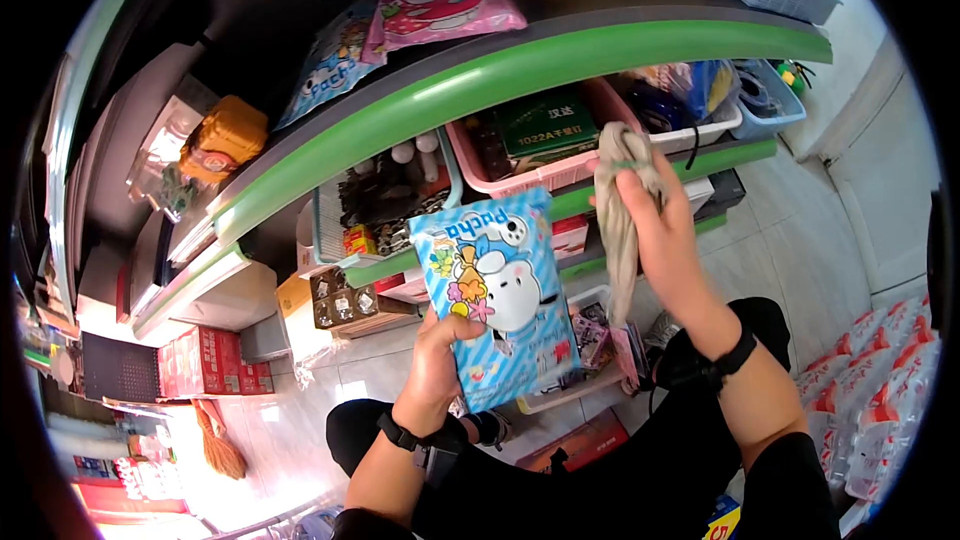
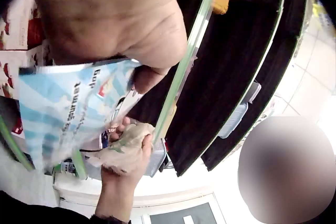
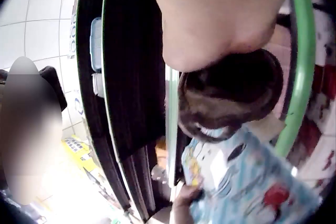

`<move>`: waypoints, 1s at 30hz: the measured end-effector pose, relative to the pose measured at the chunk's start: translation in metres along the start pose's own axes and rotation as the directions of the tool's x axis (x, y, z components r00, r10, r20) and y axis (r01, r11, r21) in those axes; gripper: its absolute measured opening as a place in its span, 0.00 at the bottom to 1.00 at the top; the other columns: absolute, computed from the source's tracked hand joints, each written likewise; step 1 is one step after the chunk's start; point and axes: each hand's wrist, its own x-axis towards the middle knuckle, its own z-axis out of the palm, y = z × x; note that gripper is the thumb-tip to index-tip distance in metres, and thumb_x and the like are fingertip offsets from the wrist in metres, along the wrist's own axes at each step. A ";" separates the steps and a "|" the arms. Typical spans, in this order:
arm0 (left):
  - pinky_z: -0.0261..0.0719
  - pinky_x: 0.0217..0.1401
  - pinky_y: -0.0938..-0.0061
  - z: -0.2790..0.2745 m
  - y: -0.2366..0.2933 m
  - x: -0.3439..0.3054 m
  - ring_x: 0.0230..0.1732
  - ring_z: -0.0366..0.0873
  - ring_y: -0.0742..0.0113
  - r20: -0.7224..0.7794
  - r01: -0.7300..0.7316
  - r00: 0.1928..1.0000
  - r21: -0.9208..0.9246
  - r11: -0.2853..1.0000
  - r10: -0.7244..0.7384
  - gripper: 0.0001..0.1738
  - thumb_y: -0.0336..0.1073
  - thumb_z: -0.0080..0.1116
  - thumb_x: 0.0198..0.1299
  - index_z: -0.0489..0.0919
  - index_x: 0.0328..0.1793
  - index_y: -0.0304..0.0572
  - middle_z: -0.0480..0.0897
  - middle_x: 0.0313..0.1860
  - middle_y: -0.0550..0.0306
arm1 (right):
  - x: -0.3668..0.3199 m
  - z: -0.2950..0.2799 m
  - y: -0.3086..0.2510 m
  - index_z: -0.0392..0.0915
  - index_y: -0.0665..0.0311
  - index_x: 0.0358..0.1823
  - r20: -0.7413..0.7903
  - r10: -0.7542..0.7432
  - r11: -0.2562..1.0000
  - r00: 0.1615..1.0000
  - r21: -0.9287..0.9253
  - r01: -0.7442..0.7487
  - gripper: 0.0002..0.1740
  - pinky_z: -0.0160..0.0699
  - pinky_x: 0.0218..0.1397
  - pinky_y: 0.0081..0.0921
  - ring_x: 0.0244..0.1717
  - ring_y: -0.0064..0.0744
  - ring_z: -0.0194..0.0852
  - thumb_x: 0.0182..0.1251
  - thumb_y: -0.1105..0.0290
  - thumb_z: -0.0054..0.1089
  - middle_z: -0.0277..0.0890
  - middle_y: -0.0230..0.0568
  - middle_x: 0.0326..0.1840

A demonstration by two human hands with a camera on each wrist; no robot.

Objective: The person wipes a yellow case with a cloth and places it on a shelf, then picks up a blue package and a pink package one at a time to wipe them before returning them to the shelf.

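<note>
My left hand (image 1: 436, 352) grips the lower left edge of a blue striped packet (image 1: 505, 290), thumb across its front. The packet carries a white cartoon dog and upside-down "Pacha" lettering, and is tilted up before the shelves. A crumpled beige-grey cloth (image 1: 620, 240) hangs from my right hand (image 1: 668, 240), which pinches it beside the packet. In the left wrist view the cloth (image 2: 123, 153) is bunched in the fingers. From the right wrist the cloth (image 3: 226, 111) looks dark and overlaps the packet (image 3: 252, 182).
A pink packet (image 1: 450, 8) and another blue one (image 1: 335, 60) lie on the upper shelf behind the green edge (image 1: 500, 75). Below stand a pink basket (image 1: 540, 180) with a green box and a basket of small goods (image 1: 325, 220). Clear plastic-wrapped goods (image 1: 880, 380) stand at right.
</note>
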 end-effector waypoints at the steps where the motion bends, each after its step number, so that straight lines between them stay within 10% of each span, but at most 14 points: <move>1: 0.75 0.73 0.59 0.003 0.000 0.001 0.67 0.79 0.51 -0.017 -0.051 0.999 0.003 0.999 0.051 0.39 0.26 0.51 0.54 0.67 0.78 0.29 0.81 0.68 0.44 | -0.011 0.010 -0.007 0.76 0.65 0.65 0.061 0.053 0.995 0.997 0.083 -0.058 0.22 0.79 0.51 0.24 0.47 0.22 0.79 0.83 0.55 0.55 0.82 0.34 0.51; 5: 0.76 0.71 0.60 0.016 -0.005 -0.005 0.67 0.78 0.52 0.043 0.010 0.999 0.047 0.999 -0.012 0.39 0.24 0.51 0.54 0.67 0.78 0.29 0.79 0.68 0.46 | -0.043 0.030 0.027 0.67 0.69 0.72 0.227 -0.132 0.923 0.965 -0.327 0.204 0.24 0.78 0.59 0.31 0.55 0.38 0.79 0.83 0.63 0.55 0.79 0.46 0.58; 8: 0.75 0.71 0.61 0.021 -0.021 -0.011 0.66 0.78 0.53 0.055 0.088 0.994 0.109 0.990 -0.094 0.38 0.23 0.50 0.55 0.67 0.78 0.29 0.79 0.68 0.47 | -0.048 0.038 0.036 0.72 0.70 0.56 0.098 -0.106 0.946 0.990 -0.296 0.131 0.19 0.77 0.50 0.38 0.43 0.47 0.78 0.81 0.59 0.58 0.79 0.51 0.43; 14: 0.71 0.72 0.69 0.010 -0.031 -0.020 0.66 0.74 0.62 0.191 0.145 0.962 0.242 0.959 -0.194 0.39 0.21 0.54 0.57 0.68 0.79 0.32 0.79 0.69 0.53 | -0.020 0.022 0.031 0.69 0.69 0.42 0.009 -0.025 0.960 1.000 -0.279 0.026 0.19 0.74 0.42 0.36 0.35 0.38 0.74 0.80 0.59 0.61 0.75 0.52 0.34; 26: 0.75 0.75 0.52 -0.001 -0.004 0.006 0.67 0.80 0.43 -0.076 -0.055 0.996 -0.216 0.975 0.040 0.40 0.30 0.51 0.54 0.68 0.78 0.29 0.80 0.69 0.40 | 0.007 0.005 -0.004 0.76 0.65 0.62 0.044 0.454 0.819 0.890 0.373 -0.436 0.22 0.81 0.47 0.26 0.43 0.24 0.80 0.83 0.54 0.56 0.81 0.34 0.43; 30: 0.75 0.75 0.49 0.006 -0.007 0.007 0.66 0.80 0.42 -0.047 -0.105 0.994 -0.290 0.951 0.095 0.40 0.30 0.50 0.55 0.67 0.78 0.30 0.80 0.68 0.40 | -0.042 0.031 -0.001 0.71 0.64 0.70 0.326 0.353 0.911 0.877 0.094 -0.402 0.26 0.78 0.59 0.27 0.53 0.25 0.78 0.85 0.51 0.51 0.79 0.35 0.54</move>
